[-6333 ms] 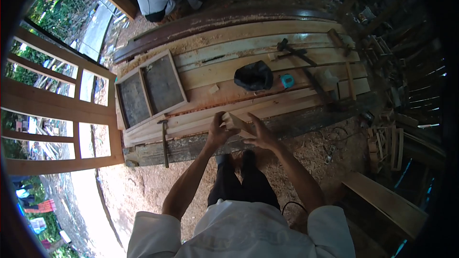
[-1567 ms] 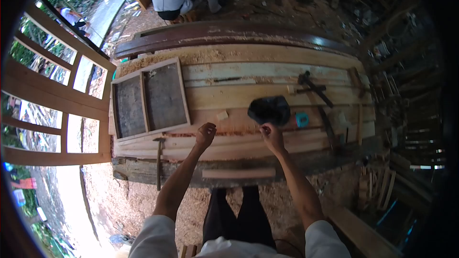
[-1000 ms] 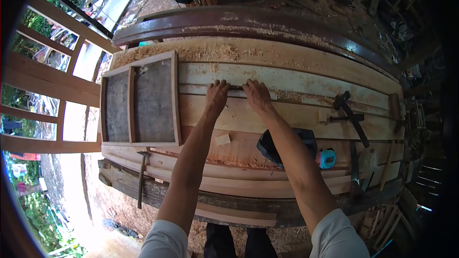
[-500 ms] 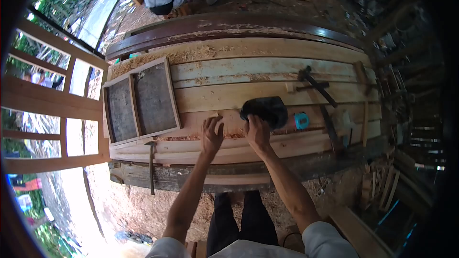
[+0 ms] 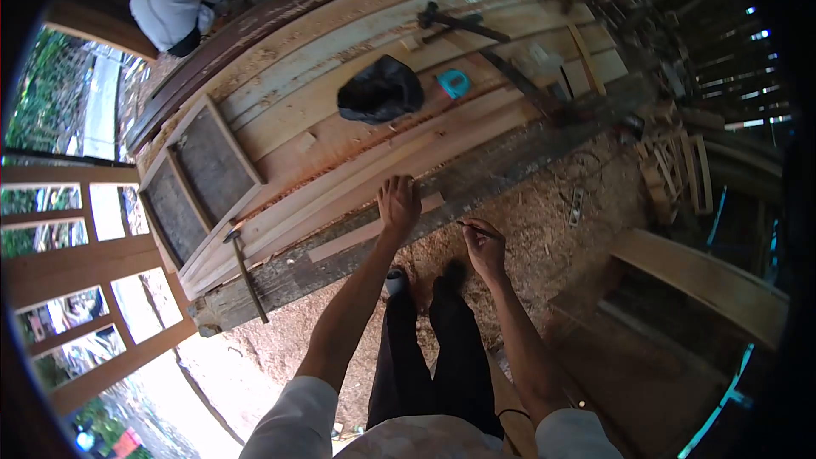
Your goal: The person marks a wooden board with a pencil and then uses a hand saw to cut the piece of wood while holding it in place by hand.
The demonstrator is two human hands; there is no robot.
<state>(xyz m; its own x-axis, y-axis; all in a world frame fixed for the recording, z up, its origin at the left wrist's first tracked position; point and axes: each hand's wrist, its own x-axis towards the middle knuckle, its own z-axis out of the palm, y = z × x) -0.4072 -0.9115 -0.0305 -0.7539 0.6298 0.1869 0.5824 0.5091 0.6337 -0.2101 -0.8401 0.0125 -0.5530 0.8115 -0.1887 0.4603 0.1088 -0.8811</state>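
Observation:
My left hand [image 5: 398,206] is over the near edge of the workbench, beside a thin pale wood strip [image 5: 357,238]. Its fingers are apart and loosely bent, with nothing visible in them. Off the bench edge, above the shavings on the ground, my right hand [image 5: 485,251] pinches a small, thin, dark piece, too small to name surely. On the boards [image 5: 323,153] beyond lies a crumpled black bag [image 5: 380,90], apart from both hands. A teal tape measure [image 5: 454,83] sits to its right.
A hammer [image 5: 463,24] and a handsaw [image 5: 523,81] lie on the boards. Another hammer [image 5: 246,276] overhangs the near left edge, by a framed panel [image 5: 212,110]. A person [image 5: 174,0] crouches beyond the bench. Wood pieces [image 5: 680,166] are stacked at right.
My right hand has left the black bag and come back past the near bench edge with a small dark piece. My left hand has moved nearer the edge. The view has turned right.

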